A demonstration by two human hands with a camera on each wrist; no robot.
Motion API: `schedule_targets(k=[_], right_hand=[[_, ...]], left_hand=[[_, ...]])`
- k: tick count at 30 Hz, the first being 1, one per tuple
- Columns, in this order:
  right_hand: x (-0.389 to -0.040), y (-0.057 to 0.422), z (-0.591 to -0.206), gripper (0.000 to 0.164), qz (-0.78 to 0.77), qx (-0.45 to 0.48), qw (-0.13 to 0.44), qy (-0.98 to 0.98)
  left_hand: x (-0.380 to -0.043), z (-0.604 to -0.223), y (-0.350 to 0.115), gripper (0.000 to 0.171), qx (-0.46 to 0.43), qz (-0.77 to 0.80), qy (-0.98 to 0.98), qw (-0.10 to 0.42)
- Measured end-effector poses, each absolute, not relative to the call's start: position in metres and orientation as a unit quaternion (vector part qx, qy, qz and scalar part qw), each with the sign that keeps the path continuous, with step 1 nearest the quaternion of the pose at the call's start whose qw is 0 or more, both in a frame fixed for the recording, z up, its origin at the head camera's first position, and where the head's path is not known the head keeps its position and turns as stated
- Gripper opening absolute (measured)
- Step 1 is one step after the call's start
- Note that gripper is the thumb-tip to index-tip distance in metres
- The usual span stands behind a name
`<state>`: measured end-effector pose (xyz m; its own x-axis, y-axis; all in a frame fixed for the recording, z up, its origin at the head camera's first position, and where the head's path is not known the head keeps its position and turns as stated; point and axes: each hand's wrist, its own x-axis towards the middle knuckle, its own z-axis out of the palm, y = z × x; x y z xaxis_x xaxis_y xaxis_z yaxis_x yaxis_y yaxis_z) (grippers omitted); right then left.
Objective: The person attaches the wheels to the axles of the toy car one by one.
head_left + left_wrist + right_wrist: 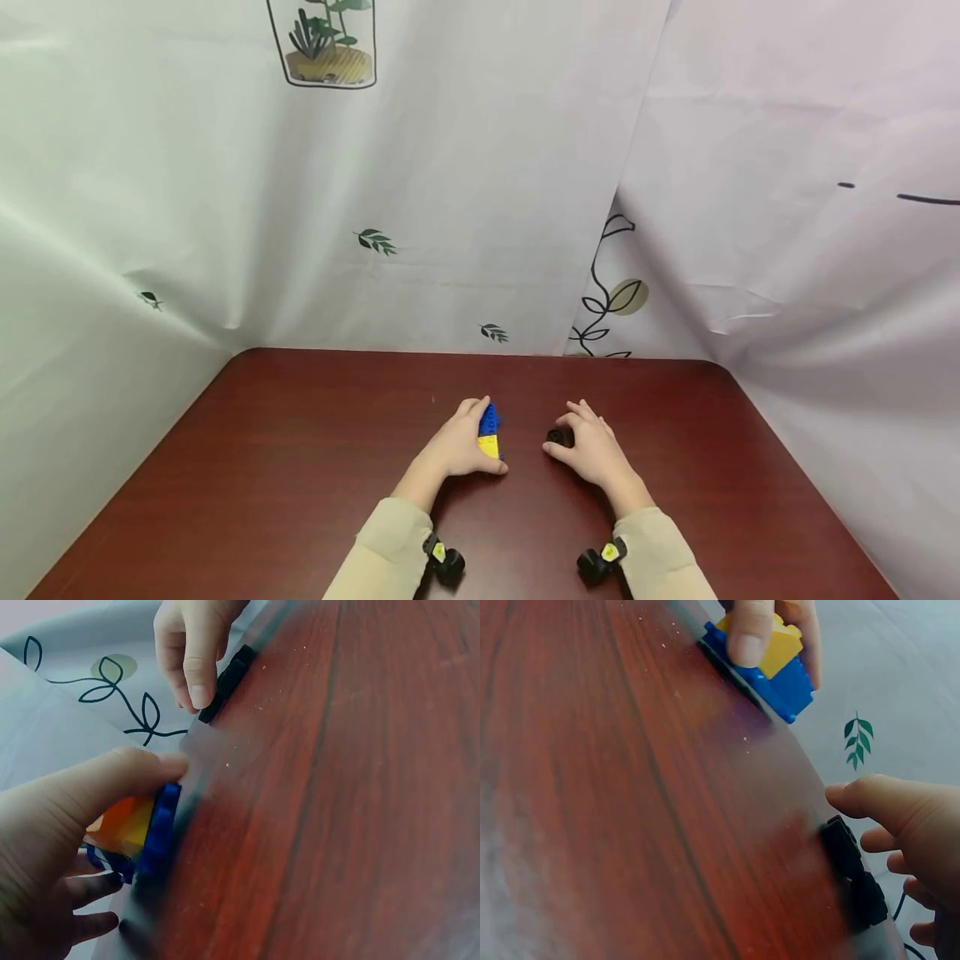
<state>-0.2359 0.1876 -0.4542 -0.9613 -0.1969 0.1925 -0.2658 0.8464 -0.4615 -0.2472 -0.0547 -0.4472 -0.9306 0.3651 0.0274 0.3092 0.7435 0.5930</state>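
The left hand (456, 446) holds a blue and yellow toy (488, 427) made of bumpy bricks, with the thumb at the near end and the fingers round the far end. The toy is about halfway between the left and right edges of the dark red worktop (300, 500), closer to the far edge than to the near side. I cannot tell if its bottom touches the wood. The right hand (592, 450) is just to the right of it, with a bare patch between. Its thumb and fingers are wide apart, around a small black thing (555, 436) with two lumps. I cannot tell if they touch it. The black thing sits about as far from the far edge as the toy does. Both arms have pale sleeves (390, 542), and a black camera (450, 568) hangs at each wrist. Behind the far edge is a white sheet (487, 167) with green leaves (377, 242) on it.
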Motion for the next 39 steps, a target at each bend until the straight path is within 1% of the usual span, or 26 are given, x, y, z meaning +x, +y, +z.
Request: schedule_targets(k=[6, 9, 16, 22, 27, 34, 39], right_hand=[[-0.235, 0.184, -0.457, 0.042, 0.247, 0.107, 0.077, -0.96], [-0.235, 0.183, -0.457, 0.041, 0.242, 0.102, 0.079, -0.962], [-0.235, 0.177, -0.457, 0.04, 0.24, 0.097, 0.082, -0.962], [-0.235, 0.175, -0.459, 0.034, 0.244, 0.094, 0.092, -0.961], [-0.236, 0.174, -0.46, 0.03, 0.252, 0.092, 0.096, -0.958], [-0.238, 0.175, -0.46, 0.043, 0.247, 0.088, 0.084, -0.961], [-0.238, 0.176, -0.46, 0.037, 0.247, 0.086, 0.086, -0.961]], left_hand=[[-0.244, -0.451, -0.055, 0.116, 0.167, 0.356, 0.919, 0.012], [-0.241, -0.452, -0.054, 0.114, 0.162, 0.379, 0.911, 0.006], [-0.237, -0.456, -0.055, 0.104, 0.135, 0.473, 0.87, 0.029], [-0.239, -0.458, -0.057, 0.105, 0.152, 0.558, 0.814, 0.054], [-0.241, -0.46, -0.058, 0.103, 0.158, 0.555, 0.815, 0.055], [-0.241, -0.459, -0.058, 0.102, 0.153, 0.555, 0.816, 0.048], [-0.24, -0.458, -0.057, 0.103, 0.155, 0.559, 0.813, 0.047]])
